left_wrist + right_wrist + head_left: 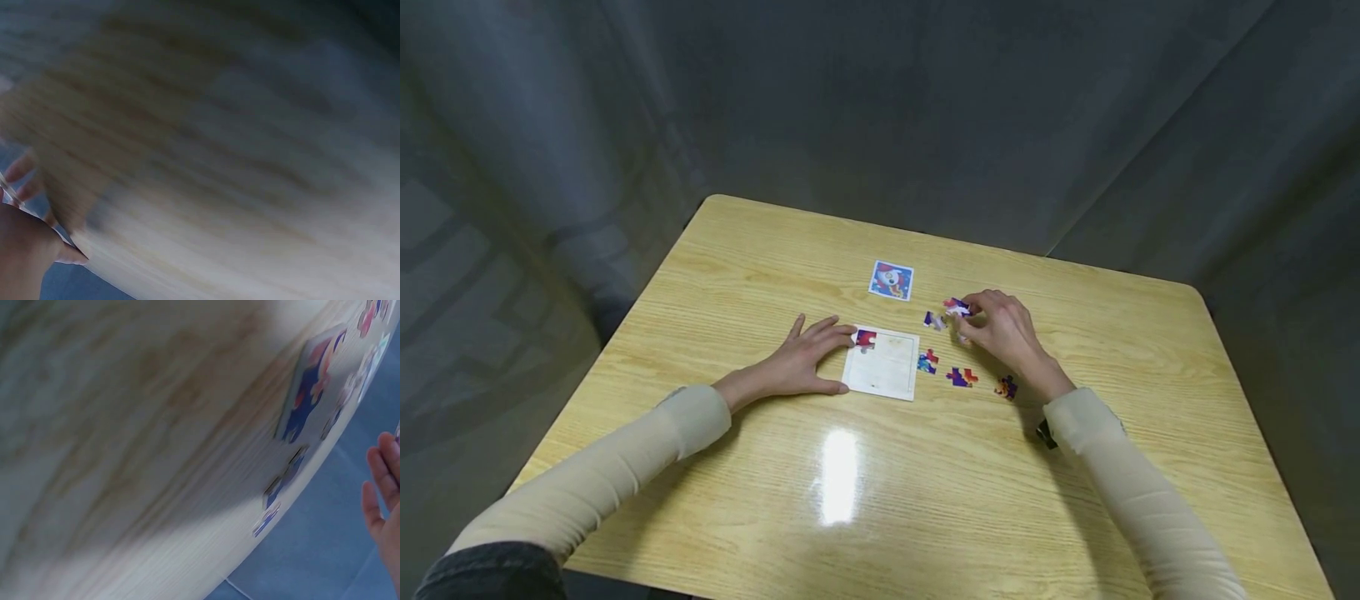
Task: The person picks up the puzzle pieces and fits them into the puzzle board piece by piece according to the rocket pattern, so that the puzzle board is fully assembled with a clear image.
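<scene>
My left hand (801, 362) lies spread on the table, fingers and thumb at the left edge of a square white puzzle tray (891, 367). A red and purple puzzle piece (865, 338) sits in the tray's upper left corner. To the right of the tray, my right hand (1003, 332) pinches a purple, pink and white puzzle piece (957, 307) between thumb and fingers. Close by lies a purple and white piece (935, 321). The right wrist view shows the right hand (389, 506) at its edge; the left wrist view catches part of the left hand (28, 244).
Loose pieces lie right of the tray: a blue and red one (928, 361), a purple and orange one (962, 377) and a dark orange one (1006, 387). A dark thing (1047, 433) shows by the right sleeve. Behind the tray is a small picture card (891, 281).
</scene>
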`<state>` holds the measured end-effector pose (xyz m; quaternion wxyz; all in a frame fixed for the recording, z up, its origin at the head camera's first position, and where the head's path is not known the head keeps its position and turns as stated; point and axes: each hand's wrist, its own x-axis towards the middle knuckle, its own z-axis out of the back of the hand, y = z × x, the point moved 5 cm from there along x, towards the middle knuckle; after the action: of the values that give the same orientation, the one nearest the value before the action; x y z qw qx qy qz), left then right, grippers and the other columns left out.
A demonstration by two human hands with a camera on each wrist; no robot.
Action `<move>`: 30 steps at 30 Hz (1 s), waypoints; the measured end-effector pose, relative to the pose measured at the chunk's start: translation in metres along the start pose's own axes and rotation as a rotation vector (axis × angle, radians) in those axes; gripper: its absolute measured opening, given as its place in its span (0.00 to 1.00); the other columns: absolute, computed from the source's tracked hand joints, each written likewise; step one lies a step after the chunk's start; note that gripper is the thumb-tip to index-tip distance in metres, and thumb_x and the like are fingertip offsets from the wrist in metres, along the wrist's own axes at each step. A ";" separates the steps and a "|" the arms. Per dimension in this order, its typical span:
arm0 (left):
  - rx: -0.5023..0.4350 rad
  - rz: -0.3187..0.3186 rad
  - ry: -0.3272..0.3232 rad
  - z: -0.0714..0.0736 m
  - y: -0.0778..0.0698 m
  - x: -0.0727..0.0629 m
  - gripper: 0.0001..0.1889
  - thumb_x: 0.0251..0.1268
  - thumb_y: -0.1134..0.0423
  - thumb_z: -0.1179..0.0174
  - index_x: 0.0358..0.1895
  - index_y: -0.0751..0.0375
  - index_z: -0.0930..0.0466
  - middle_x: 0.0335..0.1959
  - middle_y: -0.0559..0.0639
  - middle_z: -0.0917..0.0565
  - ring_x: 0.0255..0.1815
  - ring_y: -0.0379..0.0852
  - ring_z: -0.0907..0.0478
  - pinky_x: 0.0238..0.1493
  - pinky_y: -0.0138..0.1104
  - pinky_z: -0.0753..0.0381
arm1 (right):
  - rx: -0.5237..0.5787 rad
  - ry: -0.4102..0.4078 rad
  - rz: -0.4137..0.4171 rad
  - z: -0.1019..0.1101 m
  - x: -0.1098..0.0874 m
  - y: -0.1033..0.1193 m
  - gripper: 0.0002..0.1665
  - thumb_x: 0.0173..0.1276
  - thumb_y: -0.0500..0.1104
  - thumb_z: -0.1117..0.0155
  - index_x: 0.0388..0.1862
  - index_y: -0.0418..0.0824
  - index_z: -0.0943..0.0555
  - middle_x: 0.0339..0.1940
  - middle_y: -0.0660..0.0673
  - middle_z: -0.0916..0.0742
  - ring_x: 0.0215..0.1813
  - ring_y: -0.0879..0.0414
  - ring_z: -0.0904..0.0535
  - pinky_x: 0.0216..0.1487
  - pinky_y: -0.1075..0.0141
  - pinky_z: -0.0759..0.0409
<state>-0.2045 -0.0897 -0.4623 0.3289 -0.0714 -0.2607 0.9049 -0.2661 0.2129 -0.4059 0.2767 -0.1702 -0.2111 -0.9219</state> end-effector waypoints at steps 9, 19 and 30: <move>0.004 0.001 -0.002 0.001 -0.001 0.000 0.36 0.55 0.38 0.36 0.65 0.50 0.32 0.75 0.45 0.41 0.77 0.53 0.55 0.70 0.62 0.73 | 0.021 0.015 0.047 -0.004 0.001 0.017 0.18 0.55 0.44 0.30 0.42 0.34 0.16 0.31 0.42 0.14 0.32 0.49 0.21 0.38 0.53 0.23; 0.004 0.006 0.012 0.000 0.000 0.001 0.36 0.56 0.37 0.36 0.65 0.49 0.32 0.75 0.44 0.42 0.78 0.53 0.56 0.70 0.62 0.74 | 0.042 0.021 0.097 -0.010 0.002 0.033 0.18 0.56 0.46 0.28 0.41 0.36 0.16 0.31 0.44 0.14 0.32 0.51 0.20 0.39 0.55 0.22; -0.001 0.003 0.010 0.001 0.000 -0.001 0.36 0.56 0.37 0.36 0.65 0.50 0.32 0.75 0.44 0.42 0.78 0.54 0.56 0.70 0.62 0.73 | 0.085 0.090 0.124 -0.021 0.002 0.050 0.18 0.57 0.45 0.28 0.42 0.35 0.16 0.32 0.44 0.15 0.34 0.52 0.21 0.37 0.57 0.21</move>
<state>-0.2042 -0.0903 -0.4617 0.3290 -0.0765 -0.2594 0.9048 -0.2424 0.1641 -0.4079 0.3497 -0.1294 -0.2262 -0.8999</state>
